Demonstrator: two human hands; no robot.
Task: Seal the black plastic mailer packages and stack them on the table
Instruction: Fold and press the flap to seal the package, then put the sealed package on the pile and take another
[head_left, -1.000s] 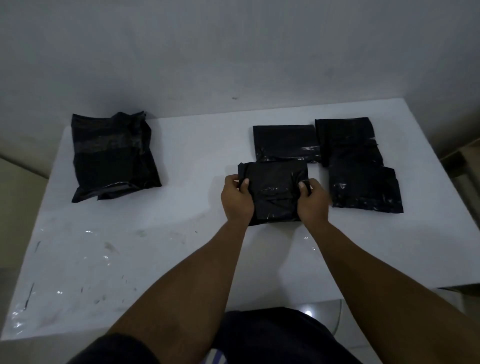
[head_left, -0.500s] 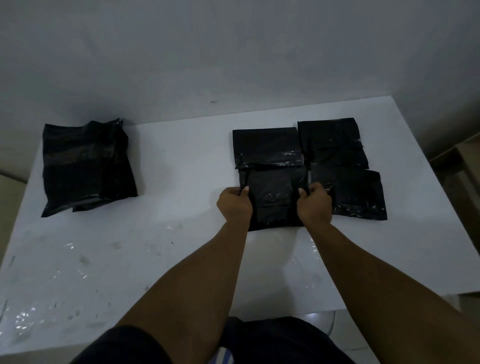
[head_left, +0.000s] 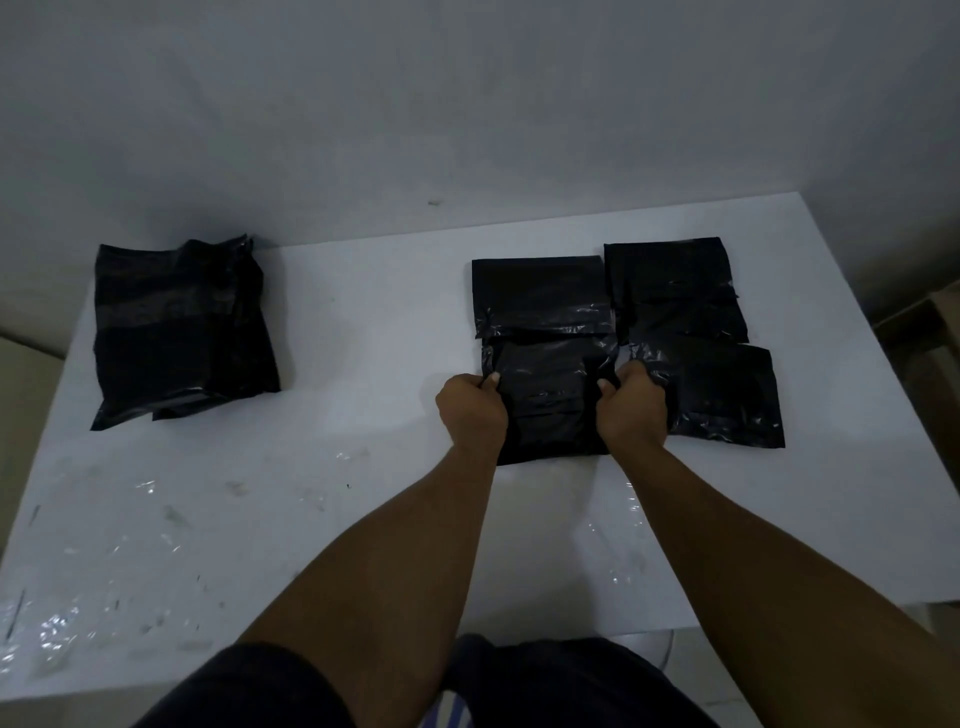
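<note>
A black plastic mailer (head_left: 548, 387) lies flat on the white table (head_left: 363, 338), right of centre. My left hand (head_left: 471, 413) grips its left edge and my right hand (head_left: 631, 408) grips its right edge, thumbs on top. Directly behind it lies a second black mailer (head_left: 540, 293). Two more lie to the right: one at the back (head_left: 675, 288) and one nearer (head_left: 727, 397), partly under my right hand. A pile of black mailers (head_left: 179, 327) sits at the table's far left.
The table backs onto a grey wall (head_left: 467, 104). Its front left surface shows smudges and shiny clear film patches (head_left: 130, 519). A cardboard box (head_left: 935, 332) stands beyond the right edge. My dark-clothed lap is below the front edge.
Both hands have slid the held mailer slightly away from me, up against the mailer behind it. The camera view has shifted left, so the left pile appears further right.
</note>
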